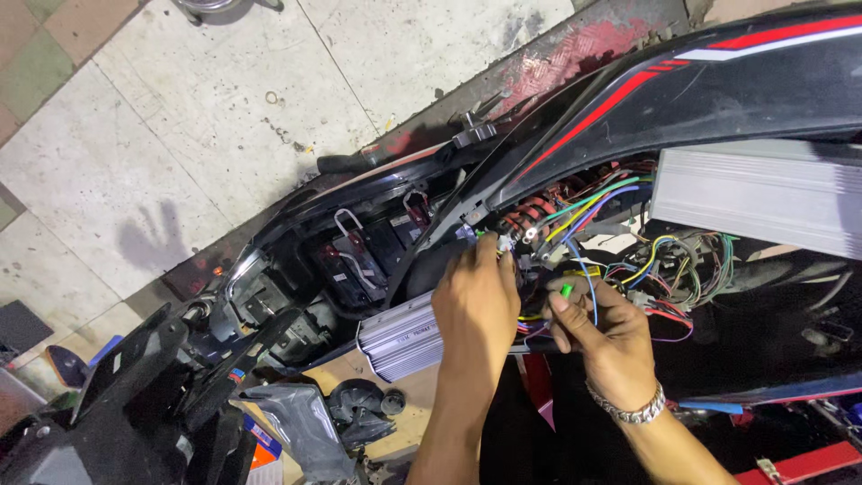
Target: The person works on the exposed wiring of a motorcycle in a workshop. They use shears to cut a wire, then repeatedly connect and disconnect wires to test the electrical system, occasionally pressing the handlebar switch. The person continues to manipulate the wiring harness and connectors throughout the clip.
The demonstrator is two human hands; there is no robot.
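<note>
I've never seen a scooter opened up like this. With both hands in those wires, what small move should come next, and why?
Probably bring the green connector, pinched in the right hand, up toward the left hand, whose fingertips touch the plugs by the red spring. The two ends are apart.

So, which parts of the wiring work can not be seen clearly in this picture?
- Head view: the left hand covers whatever its fingertips touch near the small green connector.
- The right hand pinches a green plug; its pins are too small to see.
- The wire bundle runs behind the finned silver box, ends hidden.
- The larger silver unit is cut off by the right edge.
</note>
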